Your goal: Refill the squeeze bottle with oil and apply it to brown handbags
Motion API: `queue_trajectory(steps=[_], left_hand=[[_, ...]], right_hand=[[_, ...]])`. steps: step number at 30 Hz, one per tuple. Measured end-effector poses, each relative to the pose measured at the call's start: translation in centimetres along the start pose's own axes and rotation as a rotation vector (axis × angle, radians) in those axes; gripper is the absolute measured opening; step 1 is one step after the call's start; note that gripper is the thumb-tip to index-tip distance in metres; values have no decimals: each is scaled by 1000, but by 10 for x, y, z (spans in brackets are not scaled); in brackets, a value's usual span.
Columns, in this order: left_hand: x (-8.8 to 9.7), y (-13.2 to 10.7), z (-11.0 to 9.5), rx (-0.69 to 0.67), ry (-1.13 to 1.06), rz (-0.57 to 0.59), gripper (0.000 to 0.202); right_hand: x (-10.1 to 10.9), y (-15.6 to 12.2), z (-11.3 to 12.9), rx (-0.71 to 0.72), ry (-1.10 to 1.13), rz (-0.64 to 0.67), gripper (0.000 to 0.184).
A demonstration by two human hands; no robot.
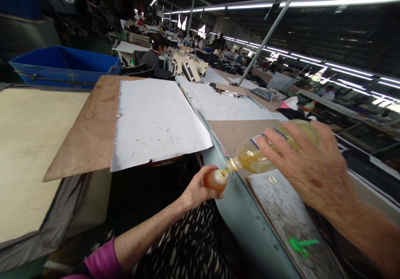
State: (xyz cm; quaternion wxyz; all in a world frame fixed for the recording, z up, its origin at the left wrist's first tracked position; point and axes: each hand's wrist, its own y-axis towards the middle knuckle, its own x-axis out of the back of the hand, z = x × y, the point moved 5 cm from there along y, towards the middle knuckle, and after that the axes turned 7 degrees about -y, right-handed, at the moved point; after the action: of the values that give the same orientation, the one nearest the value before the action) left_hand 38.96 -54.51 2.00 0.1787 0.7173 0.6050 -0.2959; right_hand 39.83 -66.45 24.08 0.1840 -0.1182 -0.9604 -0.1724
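Observation:
My right hand (308,166) grips a large clear plastic bottle (256,156) of yellowish liquid, tilted with its neck down to the left. The bottle's mouth meets the opening of a small bottle (215,181) holding orange liquid. Thumb and fingers of my left hand (196,191) wrap round this small bottle, which leans slightly, its white neck facing the large one. Below the large bottle, a pale round cap (272,180) lies on a stained grey-white board (281,206). Nearer me on that board is a green plastic nozzle piece (302,245).
A white sheet (156,120) covers part of a brown wooden board (84,125) on the left. Behind it stands a blue bin (62,64). A pale green table edge (243,212) runs beside my lap. A seated person in stripes (153,56) is farther back, near cut panels (189,64).

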Motion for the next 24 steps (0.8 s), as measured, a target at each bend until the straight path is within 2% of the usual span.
queue_trajectory(steps=[24], left_hand=[[0, 0, 2, 15, -2, -8, 76]], right_hand=[[-1, -5, 2, -19, 18, 15, 27]])
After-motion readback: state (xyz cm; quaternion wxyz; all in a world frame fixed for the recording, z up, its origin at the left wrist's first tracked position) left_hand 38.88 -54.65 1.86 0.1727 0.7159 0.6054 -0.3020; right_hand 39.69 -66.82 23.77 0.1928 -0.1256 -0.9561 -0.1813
